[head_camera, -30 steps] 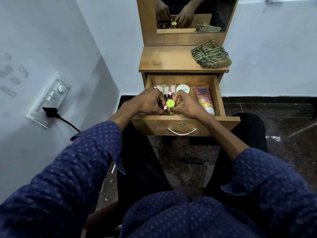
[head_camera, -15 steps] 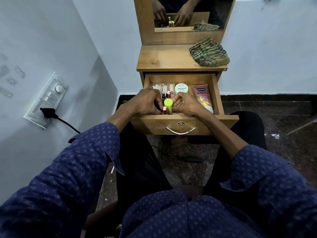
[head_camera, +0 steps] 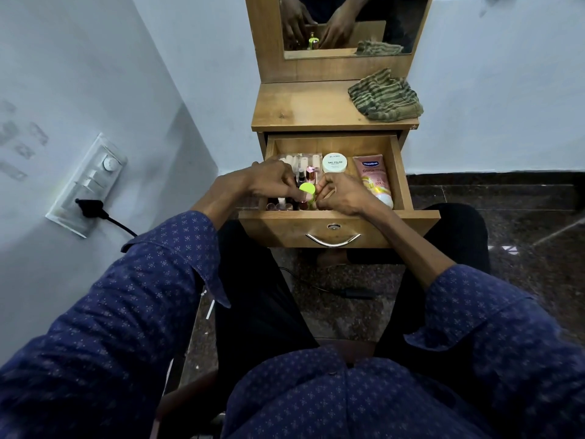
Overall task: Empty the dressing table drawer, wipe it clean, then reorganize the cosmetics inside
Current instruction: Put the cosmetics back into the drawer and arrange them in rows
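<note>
A lime-capped bottle stands at the centre of the open drawer, pinched between both hands: the fingers of the left hand curl onto it from the left and those of the right hand close against it from the right, so that each hand is clamped on the same small item. The two-sided hold appears intended to keep the bottle upright while it is seated among its neighbours, which suggests the reorganizing stage of the task. Just beyond the grip stand two small bottles, one dark-capped and one with a rose-gold cap; just nearer than it, along the drawer front, runs a row of nail-polish bottles, partly hidden by the left hand. Beyond the left hand lies a clear case of pale tubes. Beyond the right hand sits a round white jar labelled as nail polish product, and to the right of that hand a pink tube lies flat along the drawer's right wall. Upright items are thus grouped left, flat items right. Farther out, a striped green cloth rests crumpled on the tabletop, apart from the drawer, presumably set aside after wiping. The mirror above reflects both hands.
</note>
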Tool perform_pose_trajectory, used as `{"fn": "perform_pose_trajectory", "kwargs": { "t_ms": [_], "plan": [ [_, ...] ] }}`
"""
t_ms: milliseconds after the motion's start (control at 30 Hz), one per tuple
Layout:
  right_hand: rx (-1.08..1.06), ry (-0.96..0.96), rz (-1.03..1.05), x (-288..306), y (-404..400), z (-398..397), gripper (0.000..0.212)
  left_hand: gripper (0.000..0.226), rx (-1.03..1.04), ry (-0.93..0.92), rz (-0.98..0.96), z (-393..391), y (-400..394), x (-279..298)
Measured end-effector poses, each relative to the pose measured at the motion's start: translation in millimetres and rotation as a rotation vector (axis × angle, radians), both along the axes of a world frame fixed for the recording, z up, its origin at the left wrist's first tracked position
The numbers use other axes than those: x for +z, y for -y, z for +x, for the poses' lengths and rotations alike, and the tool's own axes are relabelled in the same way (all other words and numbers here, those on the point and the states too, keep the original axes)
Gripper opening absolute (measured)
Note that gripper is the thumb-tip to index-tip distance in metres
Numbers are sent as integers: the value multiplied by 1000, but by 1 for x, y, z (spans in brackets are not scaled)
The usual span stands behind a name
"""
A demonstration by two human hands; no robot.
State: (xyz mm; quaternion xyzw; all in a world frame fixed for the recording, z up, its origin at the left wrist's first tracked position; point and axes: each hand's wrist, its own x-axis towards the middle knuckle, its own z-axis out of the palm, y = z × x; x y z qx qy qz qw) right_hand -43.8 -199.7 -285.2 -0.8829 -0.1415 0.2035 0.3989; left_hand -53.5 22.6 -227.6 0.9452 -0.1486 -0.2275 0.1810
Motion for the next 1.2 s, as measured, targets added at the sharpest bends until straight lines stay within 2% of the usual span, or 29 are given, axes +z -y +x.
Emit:
{"fn": "perform_pose_trajectory", "kwargs": {
  "t_ms": [67,200,367,533,633,700,900,967,1100,1200],
  "plan": [
    [2,5,1,0,0,-1,28,73,5,-16,-2,1,0,0],
    [2,17,-6,3,1,-3,28,67,18,9,-87,0,-1,-4],
    [-10,10,-17,4,0,-4,24,32,66,47,-100,-2,2,-2],
    [-37,32,-3,8,1,-5,9,30,68,105,-113,-11,7,7],
    [-8,38,-8,19,7,-6,8,42,88,177,-157,-18,13,13],
    [58,34,-29,33,13,-8,11,61,58,232,-170,-21,18,14],
    [362,-67,-214,70,37,-13,39,116,-85,308,-7,-26,31,2],
    [392,4,-313,72,40,-17,44,129,-66,326,17,-26,35,0],
    [363,40,-248,66,40,-16,48,145,-43,353,44,-23,34,-2],
    [323,162,-279,59,41,-10,60,146,-32,368,38,-21,31,-2]
  ]
}}
